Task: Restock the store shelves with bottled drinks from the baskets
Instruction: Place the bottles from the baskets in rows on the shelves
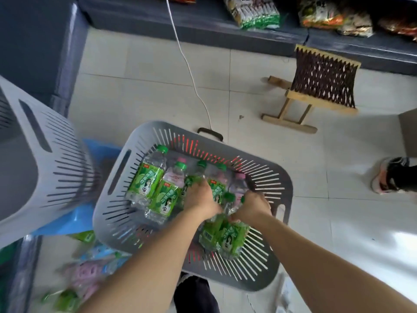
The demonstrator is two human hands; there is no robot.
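Green-labelled bottles [146, 181] lie flat in the grey basket [259, 274], caps pointing away, left hand [199, 197] and right hand [255, 205] each clenching fingers round one.

Left hand [199, 197] and right hand [253, 205] each grip green-labelled bottles [230, 238] inside the grey slotted basket [278, 177]

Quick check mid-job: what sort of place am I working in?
Most likely a small shop aisle: dark shelving holds packaged snack bags, and a grey slotted basket of green- and pink-labelled bottled drinks sits above a tiled floor.
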